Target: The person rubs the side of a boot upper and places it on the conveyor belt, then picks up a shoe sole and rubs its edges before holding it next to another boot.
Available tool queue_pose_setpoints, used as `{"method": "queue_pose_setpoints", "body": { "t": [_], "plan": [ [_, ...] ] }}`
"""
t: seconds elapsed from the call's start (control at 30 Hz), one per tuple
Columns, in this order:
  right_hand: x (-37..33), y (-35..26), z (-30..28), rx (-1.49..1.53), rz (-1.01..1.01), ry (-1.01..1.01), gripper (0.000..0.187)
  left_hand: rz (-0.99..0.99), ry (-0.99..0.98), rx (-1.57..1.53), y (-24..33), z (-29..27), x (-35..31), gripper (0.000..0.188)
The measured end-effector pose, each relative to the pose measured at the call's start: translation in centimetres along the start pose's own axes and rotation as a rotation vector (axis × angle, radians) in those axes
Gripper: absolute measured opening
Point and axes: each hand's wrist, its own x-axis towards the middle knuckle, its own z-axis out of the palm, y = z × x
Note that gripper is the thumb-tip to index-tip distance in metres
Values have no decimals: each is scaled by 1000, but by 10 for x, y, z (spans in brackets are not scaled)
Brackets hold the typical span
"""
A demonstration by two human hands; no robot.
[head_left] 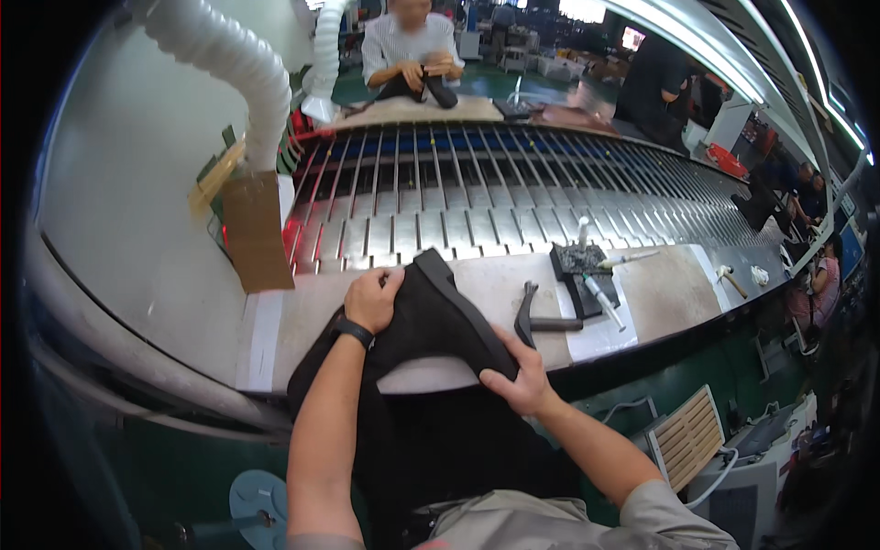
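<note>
A black boot (423, 316) lies tilted on its side at the near edge of the worktable, its sole edge facing up and to the right. My left hand (371, 301), with a dark band on the wrist, is closed on the boot near the heel and ankle. At the toe end, my right hand (521, 374) grips the boot with the thumb on the upper and the fingers at the sole side. The boot's shaft hangs toward my lap, partly behind my left forearm. To the right of the toe lies a dark-handled hammer-like tool (550, 323).
A slatted metal conveyor (477, 229) runs beyond the worktable (674, 289). On the table are a black block (570, 275), a syringe-like tube (605, 302) and a hammer (731, 280). Cardboard (258, 234) and a white duct (261, 82) stand left. Across the conveyor, another person (410, 50) handles black footwear.
</note>
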Motion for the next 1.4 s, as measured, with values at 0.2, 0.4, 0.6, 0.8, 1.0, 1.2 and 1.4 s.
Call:
{"method": "queue_pose_setpoints", "body": {
  "t": [0.2,0.4,0.6,0.8,1.0,1.2,1.4],
  "plan": [
    [13,-47,4,-99,144,-52,110,-12,-36,7,6,-11,11,54],
    [24,-55,12,-340,244,-53,106,-70,-8,-32,17,-6,1,49],
    [47,-68,-1,-381,298,-268,97,-124,-56,15,11,-11,-5,46],
    [89,-65,3,-273,308,-334,98,-106,-23,-4,12,-12,-4,45],
    [136,-64,1,-220,346,-499,95,-105,-38,-10,2,-16,-4,41],
    [133,-49,-9,-170,-33,-303,90,125,91,44,68,-83,17,56],
    [178,-100,-39,711,86,-22,70,583,193,346,184,-112,-12,67]
  ]
}}
